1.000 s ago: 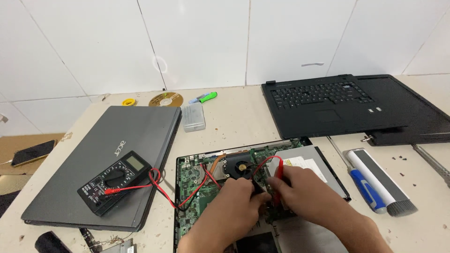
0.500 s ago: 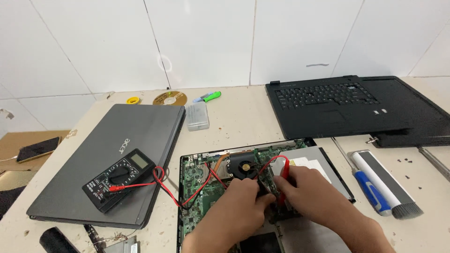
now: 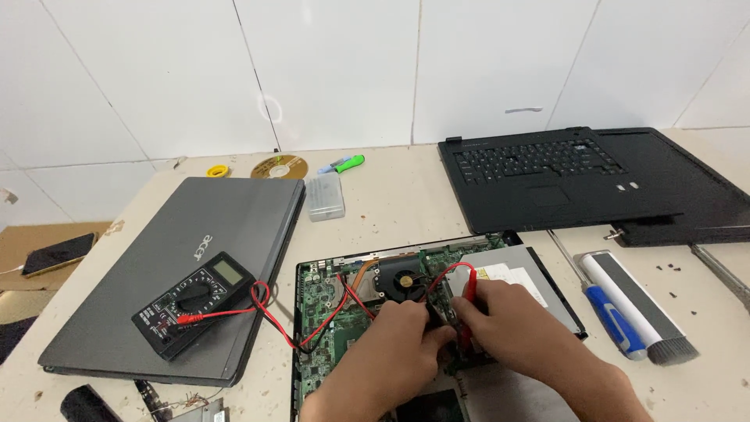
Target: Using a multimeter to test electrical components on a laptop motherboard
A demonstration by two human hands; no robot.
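Fingers of right hand pinch red probe, held near upright, tip down on green motherboard just right of fan. Left hand fingers curled around black probe, touching right hand.

probe tips hidden under hands, forearms cropped

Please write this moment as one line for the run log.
left hand: holds black probe | right hand: holds red probe | both on opened laptop board | multimeter on closed grey laptop
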